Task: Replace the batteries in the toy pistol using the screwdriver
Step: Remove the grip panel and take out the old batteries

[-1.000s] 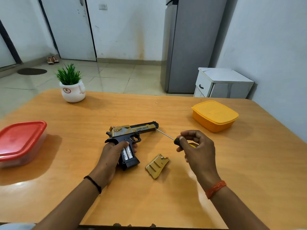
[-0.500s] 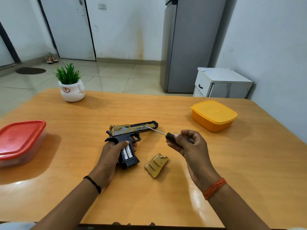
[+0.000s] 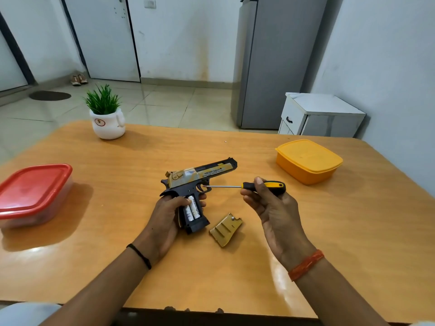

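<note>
A black and gold toy pistol (image 3: 200,177) lies on its side at the middle of the wooden table (image 3: 353,231). My left hand (image 3: 164,217) grips its handle, where the battery compartment stands uncovered with two white batteries (image 3: 192,209) in it. My right hand (image 3: 270,203) holds a screwdriver (image 3: 261,185) with a black and yellow handle, level, its tip touching the pistol near the trigger guard. The gold battery cover (image 3: 226,229) lies loose on the table between my hands, a small screw in it.
A red-lidded container (image 3: 33,194) sits at the left edge, a yellow container (image 3: 308,161) at the right rear, a potted plant (image 3: 107,114) in a white pot at the back left. A fridge and a white cabinet stand beyond the table.
My right hand turned the screwdriver from slanted to level and brought its tip left, down to the trigger guard. The left hand and the pistol stayed put.
</note>
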